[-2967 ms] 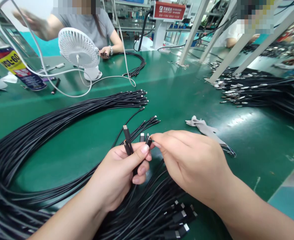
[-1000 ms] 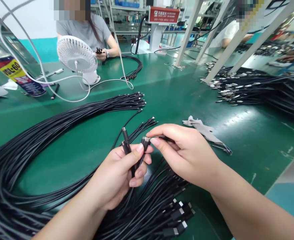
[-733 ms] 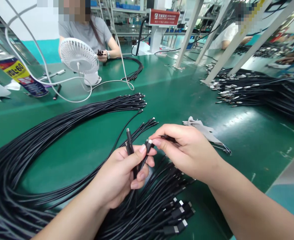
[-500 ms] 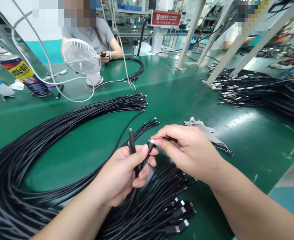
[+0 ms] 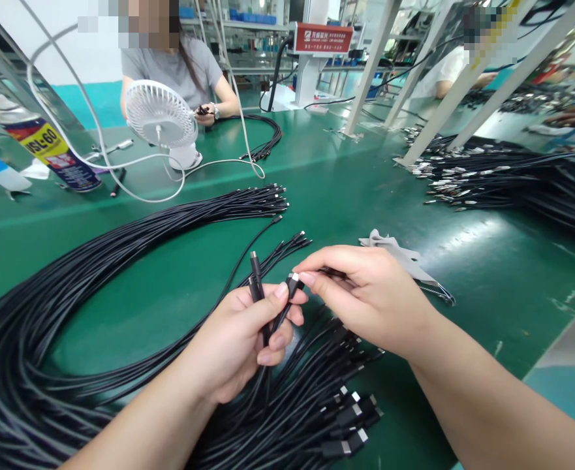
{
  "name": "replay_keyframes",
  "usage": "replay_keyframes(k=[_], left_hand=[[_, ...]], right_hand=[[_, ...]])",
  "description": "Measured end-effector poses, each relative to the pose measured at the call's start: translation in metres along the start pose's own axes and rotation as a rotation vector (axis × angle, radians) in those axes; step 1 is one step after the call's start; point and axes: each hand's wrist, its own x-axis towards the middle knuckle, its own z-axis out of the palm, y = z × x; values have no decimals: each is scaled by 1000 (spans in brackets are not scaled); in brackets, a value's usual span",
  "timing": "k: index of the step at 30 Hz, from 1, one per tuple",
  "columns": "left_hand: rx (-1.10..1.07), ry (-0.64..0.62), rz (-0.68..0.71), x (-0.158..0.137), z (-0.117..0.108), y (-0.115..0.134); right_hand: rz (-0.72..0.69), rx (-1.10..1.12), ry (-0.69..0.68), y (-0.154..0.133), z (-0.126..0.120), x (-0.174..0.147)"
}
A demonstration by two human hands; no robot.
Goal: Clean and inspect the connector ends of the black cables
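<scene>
My left hand (image 5: pixel 250 326) is closed around several black USB cables (image 5: pixel 255 267), their connector ends poking up past my thumb. One connector (image 5: pixel 293 282) with a bright metal tip leans to the right between thumb and fingers. Right against that tip, my right hand (image 5: pixel 365 294) pinches with thumb and forefinger. Something small and dark shows inside its curled fingers, too hidden to name. Below both hands lies a pile of black cables (image 5: pixel 287 418) with USB plugs (image 5: pixel 350 414) at the lower right. A long cable bundle (image 5: pixel 121 241) curves around on the left.
A grey cloth (image 5: pixel 395 251) lies beyond my right hand on the green table (image 5: pixel 326 189). At the back left stand a spray can (image 5: pixel 55 147) and a white fan (image 5: pixel 160 114), with a co-worker (image 5: pixel 194 72) behind. More cables (image 5: pixel 493 170) are heaped at the right near metal posts.
Both hands have shifted very slightly left, still together at the connector tip. The grip of each looks the same.
</scene>
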Motion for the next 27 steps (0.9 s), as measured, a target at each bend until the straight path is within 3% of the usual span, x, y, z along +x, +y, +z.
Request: replay_keyframes(k=[27], left_hand=[[20,-2,11,0,0,-1]], right_hand=[[1,-3,7,-1,-2,3]])
